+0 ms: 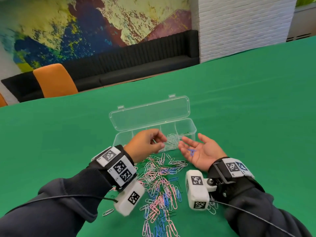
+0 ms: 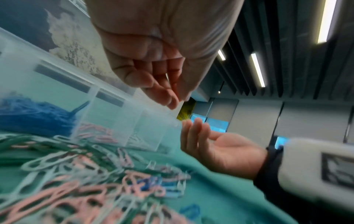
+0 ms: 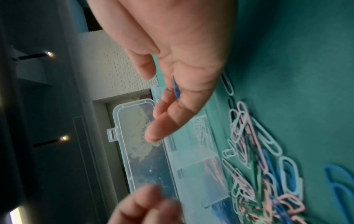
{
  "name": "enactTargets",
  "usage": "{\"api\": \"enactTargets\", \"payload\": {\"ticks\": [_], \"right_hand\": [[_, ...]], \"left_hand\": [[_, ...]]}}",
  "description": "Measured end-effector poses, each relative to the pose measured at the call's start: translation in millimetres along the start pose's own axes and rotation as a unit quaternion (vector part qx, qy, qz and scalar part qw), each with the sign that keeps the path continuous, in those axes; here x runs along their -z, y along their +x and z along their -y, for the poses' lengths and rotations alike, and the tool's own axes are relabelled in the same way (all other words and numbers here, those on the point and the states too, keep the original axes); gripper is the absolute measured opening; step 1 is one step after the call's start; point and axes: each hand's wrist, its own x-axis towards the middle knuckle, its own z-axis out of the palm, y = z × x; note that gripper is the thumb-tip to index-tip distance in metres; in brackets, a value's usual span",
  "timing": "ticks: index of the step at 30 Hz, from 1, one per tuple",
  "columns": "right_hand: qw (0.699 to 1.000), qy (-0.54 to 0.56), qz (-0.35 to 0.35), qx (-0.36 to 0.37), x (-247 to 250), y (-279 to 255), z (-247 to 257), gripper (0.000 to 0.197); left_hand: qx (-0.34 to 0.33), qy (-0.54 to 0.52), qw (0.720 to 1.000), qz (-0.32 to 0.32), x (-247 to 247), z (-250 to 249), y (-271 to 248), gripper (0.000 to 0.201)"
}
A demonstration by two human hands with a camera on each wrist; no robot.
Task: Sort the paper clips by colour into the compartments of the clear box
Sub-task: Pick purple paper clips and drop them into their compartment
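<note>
The clear box [image 1: 194,132] stands open on the green table, lid [image 1: 150,112] tipped back. My left hand [image 1: 162,142] hovers over its middle compartments, fingers curled, pinching a thin pale paper clip [image 1: 154,141]. My right hand [image 1: 189,142] lies palm up just right of it, fingers relaxed, with blue paper clips [image 1: 191,152] resting loose on the palm; one blue clip [image 3: 176,89] shows there in the right wrist view. In the left wrist view the box holds blue clips [image 2: 28,115], pink clips [image 2: 95,131] and white clips [image 2: 138,139] in separate compartments. A mixed pile of clips [image 1: 160,182] lies between my wrists.
A stray clip [image 1: 108,212] lies near my left sleeve. Beyond the table's far edge stand an orange chair [image 1: 54,81], a black bench [image 1: 136,65] and a white brick pillar [image 1: 239,28]. Green cloth [image 1: 248,100] stretches right of and behind the box.
</note>
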Motion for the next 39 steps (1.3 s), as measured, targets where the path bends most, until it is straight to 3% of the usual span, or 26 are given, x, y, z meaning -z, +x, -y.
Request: {"api": "enactTargets", "payload": {"ticks": [3,6,9,19,24,26,28,30,35,39], "right_hand": [[0.998,0.053,-0.015,0.042,3,0,6,0.051],[0.996,0.060,-0.033,0.053,2,-2,9,0.045],[0.997,0.033,-0.056,0.043,5,0,8,0.040],[0.996,-0.050,-0.068,0.027,4,-1,4,0.035],[0.994,-0.095,-0.044,-0.021,3,0,0,0.038],[0.994,-0.093,-0.037,-0.039,3,1,-2,0.040],[0.995,-0.079,-0.034,-0.048,3,1,-3,0.042],[0.997,-0.055,-0.031,-0.045,4,2,-1,0.042],[0.999,-0.004,-0.044,-0.001,9,2,7,0.040],[0.998,-0.002,-0.052,0.021,12,2,10,0.039]], "left_hand": [[-0.029,0.144,0.984,0.101,-12,-1,-9,0.007],[-0.052,0.246,0.947,0.200,-32,-4,-10,0.016],[-0.048,0.299,0.923,0.237,-45,-6,-9,0.016],[-0.020,0.283,0.934,0.215,-46,-8,-8,0.007],[-0.021,0.123,0.991,0.041,-30,-23,6,0.012],[-0.012,0.042,0.999,-0.011,-27,-25,10,0.013],[-0.004,0.038,0.999,-0.028,-27,-23,9,0.007],[-0.003,0.090,0.996,-0.009,-25,-16,4,0.003],[0.007,0.228,0.960,0.163,-27,-4,-8,0.014],[0.012,0.306,0.932,0.194,-33,-5,-5,0.015]]}}
